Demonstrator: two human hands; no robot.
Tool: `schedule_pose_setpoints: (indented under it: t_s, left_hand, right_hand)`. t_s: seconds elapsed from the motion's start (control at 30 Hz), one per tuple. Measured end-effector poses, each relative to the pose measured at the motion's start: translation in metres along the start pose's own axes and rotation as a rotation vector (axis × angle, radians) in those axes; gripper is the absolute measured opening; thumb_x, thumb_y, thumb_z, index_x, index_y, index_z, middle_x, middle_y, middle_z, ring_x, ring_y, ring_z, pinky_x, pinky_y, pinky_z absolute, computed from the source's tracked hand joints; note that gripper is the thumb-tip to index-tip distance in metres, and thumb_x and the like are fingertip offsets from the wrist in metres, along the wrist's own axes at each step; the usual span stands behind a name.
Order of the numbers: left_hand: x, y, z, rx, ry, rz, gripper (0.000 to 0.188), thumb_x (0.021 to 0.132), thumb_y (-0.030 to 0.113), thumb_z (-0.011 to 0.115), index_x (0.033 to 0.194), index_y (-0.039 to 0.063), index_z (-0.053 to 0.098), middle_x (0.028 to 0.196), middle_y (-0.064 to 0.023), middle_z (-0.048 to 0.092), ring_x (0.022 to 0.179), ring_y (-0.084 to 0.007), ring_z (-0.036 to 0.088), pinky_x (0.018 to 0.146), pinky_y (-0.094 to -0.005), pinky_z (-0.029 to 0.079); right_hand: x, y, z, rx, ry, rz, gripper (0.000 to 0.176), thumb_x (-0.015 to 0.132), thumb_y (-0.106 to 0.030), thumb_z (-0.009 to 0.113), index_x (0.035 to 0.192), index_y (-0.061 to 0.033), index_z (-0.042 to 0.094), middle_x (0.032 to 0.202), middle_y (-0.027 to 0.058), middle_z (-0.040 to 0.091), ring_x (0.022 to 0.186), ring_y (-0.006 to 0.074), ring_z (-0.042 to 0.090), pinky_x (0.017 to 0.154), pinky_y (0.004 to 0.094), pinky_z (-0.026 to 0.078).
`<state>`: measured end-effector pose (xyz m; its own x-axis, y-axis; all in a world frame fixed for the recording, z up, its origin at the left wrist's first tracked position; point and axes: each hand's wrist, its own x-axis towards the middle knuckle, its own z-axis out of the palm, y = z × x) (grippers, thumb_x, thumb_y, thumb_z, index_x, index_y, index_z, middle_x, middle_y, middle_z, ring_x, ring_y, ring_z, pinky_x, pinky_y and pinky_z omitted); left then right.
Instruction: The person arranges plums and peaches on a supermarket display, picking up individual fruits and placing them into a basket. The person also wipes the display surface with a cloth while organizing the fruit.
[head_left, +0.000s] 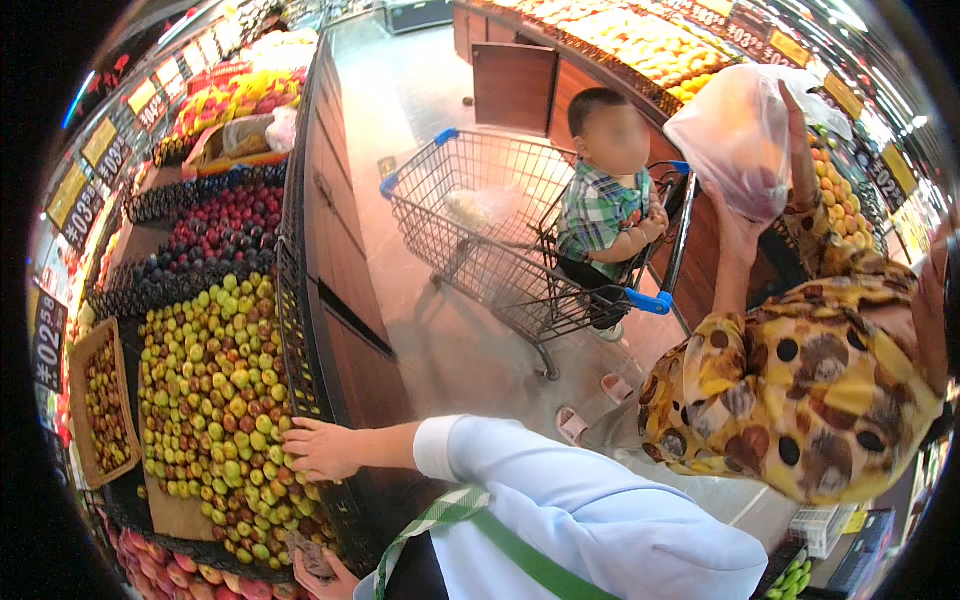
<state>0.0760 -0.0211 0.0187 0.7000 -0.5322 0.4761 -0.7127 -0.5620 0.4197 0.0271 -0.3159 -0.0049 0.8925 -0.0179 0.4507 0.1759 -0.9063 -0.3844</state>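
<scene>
My right hand (321, 450) reaches over the edge of a produce bin and rests palm down on a heap of green and brown jujubes (232, 397). Its fingers are slightly apart and touch the fruit. My left hand (327, 576), partly cut off by the bottom rim, grips a crumpled grey-brown cloth (313, 561) beside the same heap. A strip of brown cardboard (174, 504) shows at the heap's lower left.
Plums (232, 217) lie beyond a black mesh divider (180, 289); apples (180, 574) lie below. A wicker basket (84, 420) holds more jujubes. Behind, a child (600, 187) sits in a shopping cart (465, 217). A person in a patterned top (795, 375) lifts a filled plastic bag (735, 142).
</scene>
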Motion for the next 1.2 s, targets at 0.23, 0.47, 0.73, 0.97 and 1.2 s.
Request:
schedule_pose_setpoints:
  t_s: [0.23,0.47,0.73,0.97,1.2]
  left_hand:
    - [0.000,-0.090,0.074,-0.114,-0.302,0.223,0.059,0.091,0.028,0.071,0.140,0.004,0.048,0.136,-0.0193,0.047,0.122,-0.0355,0.051,0.098,-0.0475,0.048]
    - [0.001,-0.009,0.039,-0.426,-0.443,-0.082,0.058,0.091,0.024,0.069,0.141,0.005,0.045,0.143,-0.0197,0.039,0.128,-0.0385,0.047,0.105,-0.0489,0.041]
    - [-0.001,-0.020,0.039,-0.162,-0.476,0.051,0.077,0.085,0.027,0.075,0.148,0.008,0.035,0.137,-0.0294,0.036,0.124,-0.0492,0.046,0.103,-0.0516,0.042]
    - [0.015,-0.016,0.029,-0.026,-0.544,0.288,0.077,0.079,0.021,0.079,0.143,0.006,0.040,0.128,-0.0295,0.042,0.114,-0.0501,0.048,0.096,-0.0528,0.044]
    - [0.017,-0.016,0.026,-0.175,-0.535,0.282,0.069,0.086,0.025,0.074,0.143,0.007,0.040,0.130,-0.0239,0.045,0.115,-0.0456,0.051,0.097,-0.0494,0.045]
  right_hand:
    - [-0.005,-0.008,0.008,-0.020,0.105,0.064,0.031,0.098,-0.032,0.050,0.116,-0.0118,0.067,0.143,0.0148,0.047,0.145,0.0331,0.029,0.116,0.0530,0.025]
    - [-0.011,-0.012,0.017,-0.043,0.132,0.127,0.032,0.099,-0.029,0.052,0.120,-0.0072,0.061,0.145,0.0166,0.044,0.147,0.0371,0.025,0.107,0.0454,0.039]
    - [-0.028,-0.036,0.031,-0.047,0.182,0.187,0.049,0.097,-0.038,0.059,0.134,-0.0061,0.053,0.159,0.0166,0.030,0.151,0.0414,0.016,0.106,0.0444,0.042]
    - [-0.028,-0.044,0.020,0.043,0.011,0.295,0.056,0.101,-0.043,0.052,0.145,-0.0099,0.044,0.164,0.0137,0.020,0.153,0.0396,0.005,0.108,0.0575,0.038]
    - [-0.028,-0.051,0.011,0.051,-0.065,0.355,0.053,0.102,-0.039,0.051,0.145,-0.0098,0.043,0.165,0.0122,0.013,0.152,0.0413,0.006,0.111,0.0593,0.034]
